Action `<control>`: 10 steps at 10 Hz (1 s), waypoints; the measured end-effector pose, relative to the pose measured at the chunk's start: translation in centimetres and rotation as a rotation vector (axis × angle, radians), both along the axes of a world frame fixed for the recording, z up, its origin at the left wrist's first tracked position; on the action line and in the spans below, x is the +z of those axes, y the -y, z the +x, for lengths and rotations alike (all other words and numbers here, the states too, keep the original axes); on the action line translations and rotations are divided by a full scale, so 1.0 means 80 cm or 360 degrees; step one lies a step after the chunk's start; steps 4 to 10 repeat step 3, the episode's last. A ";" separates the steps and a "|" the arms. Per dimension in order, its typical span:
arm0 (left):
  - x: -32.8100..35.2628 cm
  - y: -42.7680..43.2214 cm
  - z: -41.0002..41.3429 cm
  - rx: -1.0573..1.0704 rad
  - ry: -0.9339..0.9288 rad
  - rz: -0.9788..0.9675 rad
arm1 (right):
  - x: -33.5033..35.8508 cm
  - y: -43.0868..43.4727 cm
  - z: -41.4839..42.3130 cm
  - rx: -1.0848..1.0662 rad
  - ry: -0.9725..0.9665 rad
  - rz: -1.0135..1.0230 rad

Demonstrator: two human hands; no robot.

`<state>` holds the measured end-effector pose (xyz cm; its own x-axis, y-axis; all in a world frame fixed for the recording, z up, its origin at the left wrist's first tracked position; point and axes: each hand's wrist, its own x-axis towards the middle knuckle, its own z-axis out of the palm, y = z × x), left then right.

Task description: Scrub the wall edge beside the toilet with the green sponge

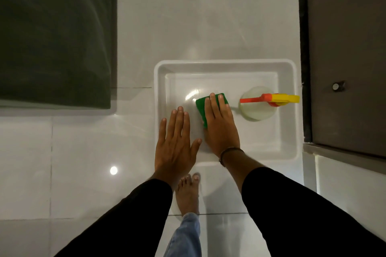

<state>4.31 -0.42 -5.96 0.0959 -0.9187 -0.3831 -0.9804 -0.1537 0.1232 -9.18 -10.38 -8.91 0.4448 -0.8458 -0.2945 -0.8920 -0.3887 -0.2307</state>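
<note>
A green sponge (201, 104) lies in a white plastic tray (158, 89) on the white tiled floor. My right hand (221, 127) rests flat on top of the sponge, fingers laid over it and covering most of it. My left hand (175, 146) hovers open beside it, over the tray's left rim, fingers spread and holding nothing. No toilet is in view.
A clear spray bottle (255, 108) with an orange and yellow trigger stands in the tray's right side. A dark panel (54, 35) fills the upper left. A brown door (346, 58) with a knob is at right. My bare foot (188, 192) stands below the tray.
</note>
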 end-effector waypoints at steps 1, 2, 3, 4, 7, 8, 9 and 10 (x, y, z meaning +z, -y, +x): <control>0.004 0.003 0.001 -0.0017 -0.0022 -0.0071 | 0.009 0.007 -0.001 0.0054 -0.0004 0.0025; 0.017 0.000 0.001 -0.0012 -0.0012 -0.0105 | 0.026 0.002 -0.005 0.0014 0.0050 0.0049; 0.062 -0.016 -0.005 -0.0059 -0.0013 -0.0203 | 0.075 -0.028 -0.023 -0.0107 0.0220 0.0128; 0.062 -0.016 -0.005 -0.0059 -0.0013 -0.0203 | 0.075 -0.028 -0.023 -0.0107 0.0220 0.0128; 0.062 -0.016 -0.005 -0.0059 -0.0013 -0.0203 | 0.075 -0.028 -0.023 -0.0107 0.0220 0.0128; 0.062 -0.016 -0.005 -0.0059 -0.0013 -0.0203 | 0.075 -0.028 -0.023 -0.0107 0.0220 0.0128; 0.062 -0.016 -0.005 -0.0059 -0.0013 -0.0203 | 0.075 -0.028 -0.023 -0.0107 0.0220 0.0128; 0.062 -0.016 -0.005 -0.0059 -0.0013 -0.0203 | 0.075 -0.028 -0.023 -0.0107 0.0220 0.0128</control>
